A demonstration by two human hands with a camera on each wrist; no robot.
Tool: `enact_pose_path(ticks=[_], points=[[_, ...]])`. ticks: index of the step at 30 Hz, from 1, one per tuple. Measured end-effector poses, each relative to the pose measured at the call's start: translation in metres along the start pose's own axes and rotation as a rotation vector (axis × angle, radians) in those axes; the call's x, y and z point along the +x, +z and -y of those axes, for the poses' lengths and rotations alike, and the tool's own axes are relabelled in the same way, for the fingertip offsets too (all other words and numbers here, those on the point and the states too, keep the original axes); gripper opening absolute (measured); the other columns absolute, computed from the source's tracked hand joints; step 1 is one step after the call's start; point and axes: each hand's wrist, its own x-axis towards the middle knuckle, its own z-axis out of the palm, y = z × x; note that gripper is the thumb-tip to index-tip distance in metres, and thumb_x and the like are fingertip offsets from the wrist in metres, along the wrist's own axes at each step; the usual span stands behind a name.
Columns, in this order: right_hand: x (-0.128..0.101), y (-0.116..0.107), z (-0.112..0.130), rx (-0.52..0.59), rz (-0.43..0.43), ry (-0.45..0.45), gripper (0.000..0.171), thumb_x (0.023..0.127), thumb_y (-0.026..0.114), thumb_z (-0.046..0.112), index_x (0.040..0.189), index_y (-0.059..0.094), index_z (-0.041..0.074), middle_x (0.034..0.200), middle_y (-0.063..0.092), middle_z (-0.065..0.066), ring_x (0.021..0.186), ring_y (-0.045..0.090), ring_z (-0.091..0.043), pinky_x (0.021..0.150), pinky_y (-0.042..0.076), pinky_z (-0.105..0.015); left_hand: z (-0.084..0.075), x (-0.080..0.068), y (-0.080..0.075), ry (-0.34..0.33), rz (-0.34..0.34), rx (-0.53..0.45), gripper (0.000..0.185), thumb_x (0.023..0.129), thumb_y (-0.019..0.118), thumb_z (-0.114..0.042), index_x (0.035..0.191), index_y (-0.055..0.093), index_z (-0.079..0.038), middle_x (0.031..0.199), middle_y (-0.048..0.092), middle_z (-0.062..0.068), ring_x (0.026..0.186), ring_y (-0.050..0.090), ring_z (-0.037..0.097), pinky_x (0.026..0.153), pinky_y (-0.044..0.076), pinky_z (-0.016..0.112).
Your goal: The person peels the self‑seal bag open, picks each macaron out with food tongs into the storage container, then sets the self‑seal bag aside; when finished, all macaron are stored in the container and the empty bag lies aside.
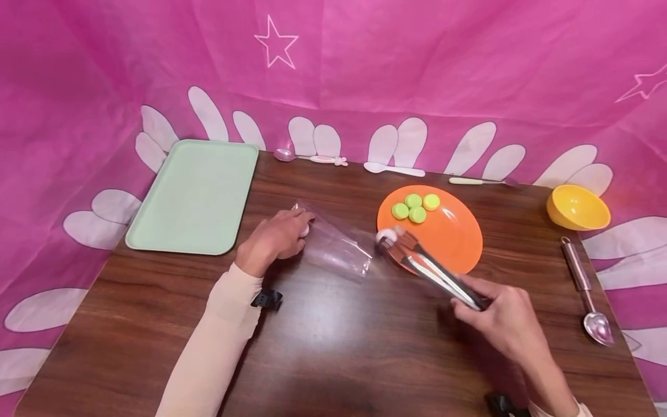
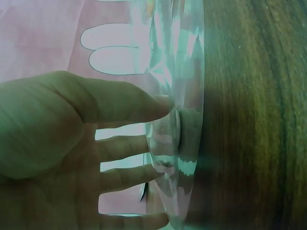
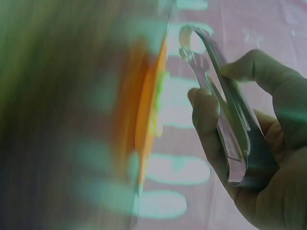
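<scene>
Tongs [image 1: 427, 269] of bright metal sit clamped in the right hand [image 1: 502, 324], fingers [image 3: 207, 125] curled round the handles, and their tips pinch a small white piece [image 1: 384, 236] over the near-left rim of the orange plate [image 1: 453, 240] — three green discs [image 1: 415, 207] lie at the plate's far side. Left hand [image 1: 273, 240] pinches the end of a clear plastic bag [image 1: 339, 246] lying on the wooden surface [image 1: 333, 347], thumb against fingers [image 2: 127, 146], with its other end just beside the tong tips. No writing can be read on anything — the pink backdrop [image 1: 417, 63] carries only outlined stars and white petals.
</scene>
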Motion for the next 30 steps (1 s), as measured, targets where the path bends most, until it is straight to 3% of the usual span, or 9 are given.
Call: enact_pose_path(ticks=[4,9,13,16,20,23,27,30], points=[[0.005,-0.015,-0.022,-0.086,-0.086,0.094,0.047,0.071,0.094,0.014,0.116,0.083,0.007,0.092,0.081,-0.025,0.065,0.064,-0.014,0.057,0.04,-0.017,-0.003,-0.002,0.0,0.043,-0.073,-0.007,0.059,0.102,0.07,-0.021,0.157,0.052,-0.017,0.169,0.044,0.01,0.154,0.045,0.04,0.119,0.04,0.073],[0.007,-0.02,-0.043,-0.152,-0.1,0.217,0.05,0.074,0.09,0.019,0.12,0.08,0.001,0.09,0.075,-0.035,0.073,0.068,-0.052,0.057,0.044,-0.042,-0.021,-0.002,0.006,0.18,-0.218,-0.011,0.054,0.101,0.075,-0.026,0.152,0.06,-0.018,0.162,0.054,0.011,0.154,0.047,0.038,0.121,0.04,0.068],[0.007,-0.019,-0.05,-0.161,-0.088,0.256,0.052,0.076,0.089,0.021,0.122,0.079,0.001,0.093,0.074,-0.038,0.079,0.067,-0.058,0.059,0.045,-0.048,-0.041,0.004,0.017,0.303,-0.31,0.034,0.051,0.1,0.077,-0.028,0.148,0.065,-0.021,0.154,0.062,0.01,0.148,0.053,0.034,0.122,0.039,0.066],[0.006,-0.019,-0.05,-0.16,-0.083,0.272,0.051,0.077,0.089,0.023,0.123,0.079,0.002,0.097,0.074,-0.038,0.084,0.068,-0.058,0.061,0.046,-0.046,-0.051,0.009,0.026,0.349,-0.36,0.089,0.045,0.099,0.078,-0.026,0.144,0.068,-0.022,0.147,0.067,0.007,0.141,0.059,0.031,0.122,0.039,0.066],[0.003,-0.021,-0.044,-0.141,-0.099,0.257,0.05,0.076,0.091,0.021,0.122,0.08,0.004,0.099,0.076,-0.035,0.083,0.07,-0.054,0.061,0.043,-0.035,-0.056,0.014,0.037,0.391,-0.456,0.143,0.027,0.099,0.077,-0.021,0.125,0.077,-0.02,0.129,0.076,0.003,0.126,0.066,0.027,0.121,0.039,0.066],[-0.001,-0.021,-0.036,-0.089,-0.1,0.179,0.05,0.072,0.094,0.018,0.119,0.082,0.007,0.098,0.079,-0.03,0.071,0.071,-0.03,0.059,0.04,-0.021,-0.056,0.015,0.039,0.423,-0.526,0.145,0.01,0.1,0.076,-0.019,0.109,0.079,-0.019,0.115,0.078,0.0,0.116,0.069,0.025,0.119,0.04,0.068],[-0.002,-0.014,-0.019,0.002,-0.01,0.024,0.05,0.07,0.095,0.011,0.118,0.083,0.009,0.089,0.082,-0.016,0.067,0.054,0.0,0.059,0.038,-0.011,-0.056,0.013,0.036,0.433,-0.566,0.111,0.005,0.101,0.075,-0.018,0.101,0.079,-0.019,0.105,0.078,0.0,0.108,0.071,0.025,0.119,0.04,0.068],[0.001,-0.002,-0.006,0.055,0.077,-0.061,0.048,0.071,0.094,0.008,0.117,0.083,0.01,0.085,0.079,-0.003,0.067,0.05,0.004,0.056,0.038,-0.012,-0.056,0.012,0.032,0.417,-0.567,0.09,0.006,0.1,0.075,-0.019,0.103,0.081,-0.019,0.105,0.077,0.0,0.107,0.071,0.025,0.119,0.04,0.067]])
